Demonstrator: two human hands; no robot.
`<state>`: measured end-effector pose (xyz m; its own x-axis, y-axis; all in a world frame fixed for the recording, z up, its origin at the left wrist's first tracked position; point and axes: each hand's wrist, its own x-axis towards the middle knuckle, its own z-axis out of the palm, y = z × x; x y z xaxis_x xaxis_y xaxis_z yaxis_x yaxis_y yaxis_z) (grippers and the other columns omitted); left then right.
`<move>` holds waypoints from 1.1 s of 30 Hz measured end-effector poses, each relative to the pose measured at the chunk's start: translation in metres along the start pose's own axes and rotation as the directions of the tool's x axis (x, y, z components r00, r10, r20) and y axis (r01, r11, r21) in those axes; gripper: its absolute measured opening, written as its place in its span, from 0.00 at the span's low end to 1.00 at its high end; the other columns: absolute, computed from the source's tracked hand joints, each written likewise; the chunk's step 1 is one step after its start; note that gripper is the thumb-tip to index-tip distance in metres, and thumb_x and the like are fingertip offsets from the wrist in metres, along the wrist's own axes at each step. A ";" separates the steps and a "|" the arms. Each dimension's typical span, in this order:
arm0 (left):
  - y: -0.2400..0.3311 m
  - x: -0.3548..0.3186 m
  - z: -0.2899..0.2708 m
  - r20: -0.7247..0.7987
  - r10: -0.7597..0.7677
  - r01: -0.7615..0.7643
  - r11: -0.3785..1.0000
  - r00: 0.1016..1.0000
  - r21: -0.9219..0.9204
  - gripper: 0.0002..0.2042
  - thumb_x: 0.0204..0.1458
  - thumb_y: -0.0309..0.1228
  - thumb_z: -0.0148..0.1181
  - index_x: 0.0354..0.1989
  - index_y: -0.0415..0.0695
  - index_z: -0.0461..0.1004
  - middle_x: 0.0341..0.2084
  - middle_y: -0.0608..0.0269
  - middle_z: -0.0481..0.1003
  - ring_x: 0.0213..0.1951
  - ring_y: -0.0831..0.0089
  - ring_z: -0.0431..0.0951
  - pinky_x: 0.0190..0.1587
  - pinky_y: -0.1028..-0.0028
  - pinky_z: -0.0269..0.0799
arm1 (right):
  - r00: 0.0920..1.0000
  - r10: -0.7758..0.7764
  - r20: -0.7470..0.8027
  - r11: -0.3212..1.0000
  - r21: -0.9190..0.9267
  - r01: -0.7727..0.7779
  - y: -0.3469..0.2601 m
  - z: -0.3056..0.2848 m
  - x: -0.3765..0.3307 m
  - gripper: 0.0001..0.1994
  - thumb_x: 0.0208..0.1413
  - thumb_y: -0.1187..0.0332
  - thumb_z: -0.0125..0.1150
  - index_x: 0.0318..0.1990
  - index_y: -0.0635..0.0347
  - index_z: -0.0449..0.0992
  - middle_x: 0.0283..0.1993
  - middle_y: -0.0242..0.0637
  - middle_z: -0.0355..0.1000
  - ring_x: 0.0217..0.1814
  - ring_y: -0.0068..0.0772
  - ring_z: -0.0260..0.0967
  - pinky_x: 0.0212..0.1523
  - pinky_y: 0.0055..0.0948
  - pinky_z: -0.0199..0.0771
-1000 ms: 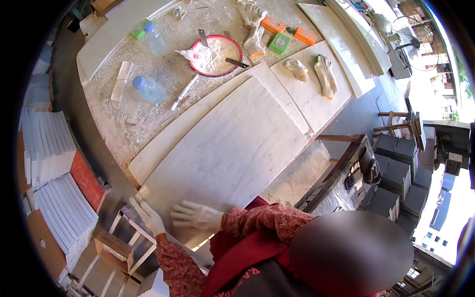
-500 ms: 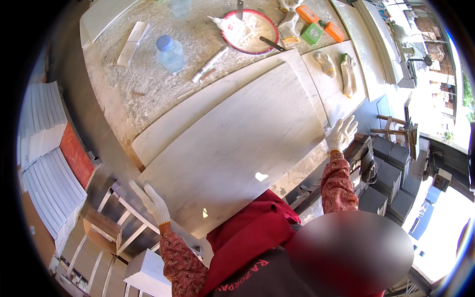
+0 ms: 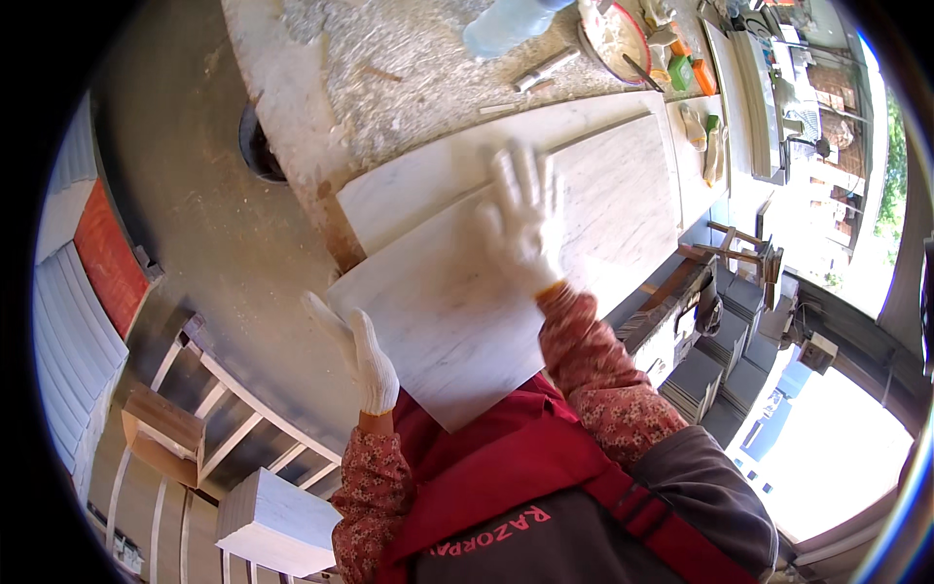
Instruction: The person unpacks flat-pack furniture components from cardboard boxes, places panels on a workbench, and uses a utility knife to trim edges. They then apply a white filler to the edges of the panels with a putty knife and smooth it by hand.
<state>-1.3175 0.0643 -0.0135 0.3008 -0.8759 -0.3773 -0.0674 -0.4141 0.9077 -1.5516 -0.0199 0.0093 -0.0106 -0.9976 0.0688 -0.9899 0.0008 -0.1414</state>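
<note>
A pale, grey-veined marble slab (image 3: 428,336) lies in front of me, its near corner over my red apron (image 3: 506,462). It rests partly on a second white slab (image 3: 404,200). My right hand (image 3: 525,229), in a white knit glove, is spread over the upper slab's face with its fingers apart, slightly blurred; whether the palm presses on the stone I cannot tell. Beside the slab's left edge is my gloved left hand (image 3: 370,365), thumb and fingers stretched out and apart. The thumb seems to meet the edge. Neither hand holds anything.
On the rough worktable (image 3: 418,58) are a plastic bottle (image 3: 506,24), a bowl of white paste (image 3: 632,44) and a stick-like tool (image 3: 547,68). Stacked tiles (image 3: 73,341), a cardboard box (image 3: 161,433), a metal rack (image 3: 238,404) and a black tub (image 3: 258,146) stand left.
My right hand has moved from the slab's right end to over its middle. My left hand stays open at the left edge. The view has shifted, putting the worktable farther right.
</note>
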 end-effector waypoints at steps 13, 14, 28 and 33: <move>0.005 0.045 -0.043 0.472 -0.072 0.143 0.983 0.878 -0.117 0.44 0.63 0.41 0.55 0.76 0.35 0.33 0.74 0.40 0.46 0.73 0.54 0.53 0.72 0.66 0.50 | 0.825 -0.357 0.438 0.920 0.315 0.231 -0.158 -0.010 -0.165 0.38 0.46 0.46 0.69 0.66 0.47 0.69 0.70 0.41 0.61 0.75 0.54 0.52 0.74 0.57 0.49; 0.006 0.045 -0.042 0.463 -0.063 0.137 0.982 0.884 -0.128 0.44 0.63 0.40 0.56 0.76 0.34 0.33 0.74 0.40 0.47 0.73 0.54 0.53 0.72 0.66 0.50 | 0.823 -0.351 0.446 0.923 0.313 0.224 -0.159 -0.010 -0.165 0.39 0.46 0.46 0.69 0.67 0.47 0.69 0.70 0.41 0.61 0.75 0.55 0.52 0.74 0.57 0.50; -0.009 0.038 -0.040 0.198 0.183 -0.208 0.971 0.963 0.115 0.46 0.53 0.33 0.64 0.74 0.31 0.42 0.73 0.38 0.50 0.74 0.51 0.50 0.74 0.63 0.46 | 0.898 -0.404 0.177 0.903 0.232 0.360 -0.052 -0.024 -0.137 0.30 0.41 0.57 0.71 0.55 0.55 0.75 0.62 0.50 0.67 0.65 0.63 0.63 0.66 0.61 0.63; -0.002 0.052 -0.025 0.086 0.286 -0.299 0.912 0.954 0.280 0.46 0.50 0.45 0.69 0.73 0.36 0.51 0.70 0.39 0.54 0.70 0.41 0.55 0.71 0.54 0.52 | 0.999 0.029 -0.046 0.999 0.033 -0.028 0.125 -0.049 -0.106 0.26 0.59 0.64 0.54 0.65 0.65 0.69 0.69 0.58 0.61 0.72 0.67 0.54 0.71 0.57 0.51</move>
<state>-1.2782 0.0254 -0.0301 0.1860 -0.9756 -0.1162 -0.4173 -0.1856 0.8896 -1.6807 0.0889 0.0326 -0.0462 -0.9929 0.1100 -0.9840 0.0263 -0.1762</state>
